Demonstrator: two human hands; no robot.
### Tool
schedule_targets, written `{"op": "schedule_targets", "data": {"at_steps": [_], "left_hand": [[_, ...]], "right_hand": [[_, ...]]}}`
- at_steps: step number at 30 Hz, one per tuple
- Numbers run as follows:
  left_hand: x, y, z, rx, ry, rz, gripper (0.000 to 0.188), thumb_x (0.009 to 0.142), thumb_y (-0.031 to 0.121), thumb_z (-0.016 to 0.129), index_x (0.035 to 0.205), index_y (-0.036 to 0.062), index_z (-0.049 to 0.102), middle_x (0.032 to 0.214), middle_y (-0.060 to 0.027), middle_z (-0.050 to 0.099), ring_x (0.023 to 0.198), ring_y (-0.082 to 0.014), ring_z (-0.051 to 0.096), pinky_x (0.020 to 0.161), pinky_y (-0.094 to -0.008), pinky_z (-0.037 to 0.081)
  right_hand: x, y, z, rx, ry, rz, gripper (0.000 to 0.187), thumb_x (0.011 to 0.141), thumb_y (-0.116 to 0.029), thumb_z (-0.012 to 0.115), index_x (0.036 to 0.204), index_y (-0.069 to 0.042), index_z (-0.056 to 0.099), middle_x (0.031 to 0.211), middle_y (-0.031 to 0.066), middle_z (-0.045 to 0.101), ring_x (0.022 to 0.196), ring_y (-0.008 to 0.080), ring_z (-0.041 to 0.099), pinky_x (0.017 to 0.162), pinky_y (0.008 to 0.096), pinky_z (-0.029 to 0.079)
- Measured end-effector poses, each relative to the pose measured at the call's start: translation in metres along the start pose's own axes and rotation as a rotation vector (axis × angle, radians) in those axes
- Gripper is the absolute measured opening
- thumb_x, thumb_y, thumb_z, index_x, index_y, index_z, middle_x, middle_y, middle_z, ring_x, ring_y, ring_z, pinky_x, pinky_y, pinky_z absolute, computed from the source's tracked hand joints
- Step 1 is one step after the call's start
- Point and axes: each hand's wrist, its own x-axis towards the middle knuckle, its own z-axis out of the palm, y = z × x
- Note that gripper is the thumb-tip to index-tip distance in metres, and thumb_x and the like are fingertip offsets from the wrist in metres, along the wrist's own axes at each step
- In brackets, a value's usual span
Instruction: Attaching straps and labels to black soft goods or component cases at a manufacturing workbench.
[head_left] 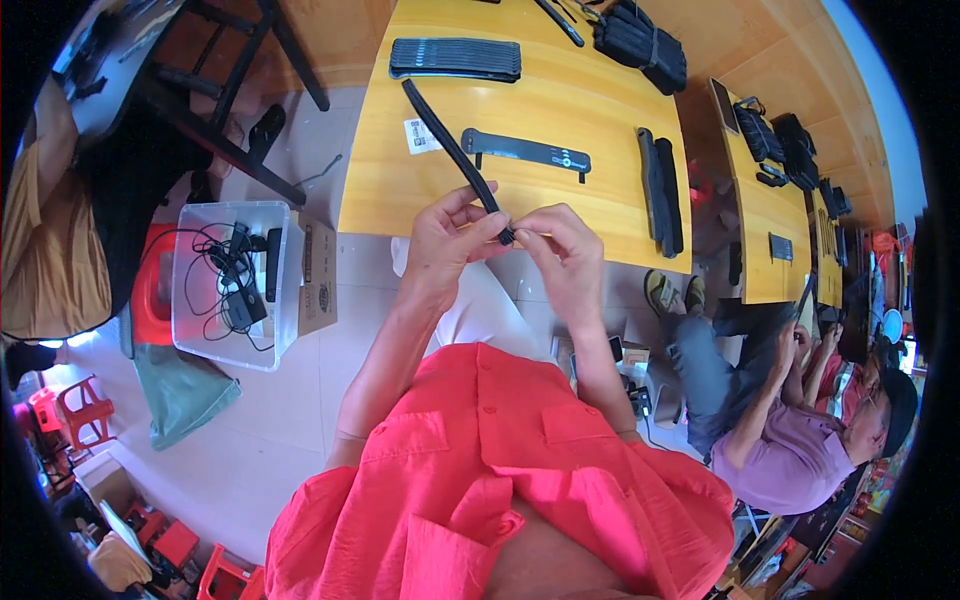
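Observation:
My left hand is closed around the lower part of a long, narrow black fabric sleeve, which slants up and left over the table. At its near end, my right hand pinches the tip with thumb and finger; the fingers partly hide that end. Just beyond my hands, a flat black strip with small tabs and pale markings lies on the yellow wooden table. Beside the sleeve is a white paper label.
A stack of flat black strips lies at the far left of the table. More black sleeves are at the right, with a tied black bundle behind. A clear bin of cables stands left; a co-worker sits right.

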Motion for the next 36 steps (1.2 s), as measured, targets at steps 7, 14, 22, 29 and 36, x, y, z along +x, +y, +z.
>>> {"op": "schedule_targets", "data": {"at_steps": [7,14,22,29,36], "left_hand": [[-0.010,0.010,0.008,0.084,0.162,0.120,0.038,0.077,0.012,0.071,0.107,-0.0035,0.051,0.076,-0.0084,0.063,0.068,-0.0152,0.064,0.060,-0.0242,0.053],[-0.032,0.029,0.005,1.088,0.245,0.305,0.040,0.077,0.034,0.069,0.063,0.0017,0.050,0.050,-0.0099,0.051,0.047,-0.0211,0.051,0.046,-0.0335,0.036],[-0.035,0.028,-0.002,0.960,0.131,0.273,0.034,0.085,0.027,0.058,0.068,-0.0013,0.051,0.053,-0.0141,0.050,0.045,-0.0277,0.048,0.047,-0.0366,0.037],[-0.041,0.035,-0.001,0.511,0.021,0.164,0.027,0.091,0.016,0.049,0.070,-0.0018,0.050,0.059,-0.0040,0.051,0.047,-0.0080,0.047,0.043,-0.0240,0.039],[-0.044,0.032,0.002,0.486,0.024,0.164,0.027,0.091,0.014,0.050,0.069,-0.0016,0.050,0.058,-0.0020,0.050,0.047,-0.0058,0.046,0.042,-0.0220,0.038]], "right_hand": [[0.005,-0.010,0.017,-0.303,0.052,-0.303,0.007,0.079,0.004,0.056,0.085,0.001,0.054,0.076,0.0136,0.053,0.066,0.0295,0.055,0.055,0.0347,0.044],[0.006,-0.021,0.027,-0.202,0.029,-0.286,0.006,0.078,0.005,0.054,0.083,0.001,0.052,0.074,0.0140,0.051,0.063,0.0301,0.053,0.053,0.0355,0.042],[0.004,-0.018,0.032,-0.097,-0.055,-0.191,0.004,0.082,0.004,0.051,0.086,0.002,0.050,0.075,0.0141,0.049,0.061,0.0273,0.052,0.054,0.0331,0.042],[0.011,-0.031,0.028,0.567,-0.144,0.242,0.007,0.084,-0.002,0.053,0.087,0.000,0.047,0.073,0.0066,0.044,0.064,0.0158,0.047,0.062,0.0245,0.044],[0.009,-0.021,0.029,-0.042,-0.115,-0.196,0.012,0.083,-0.004,0.057,0.078,0.000,0.047,0.069,0.0083,0.043,0.062,0.0203,0.048,0.055,0.0297,0.041]]}}
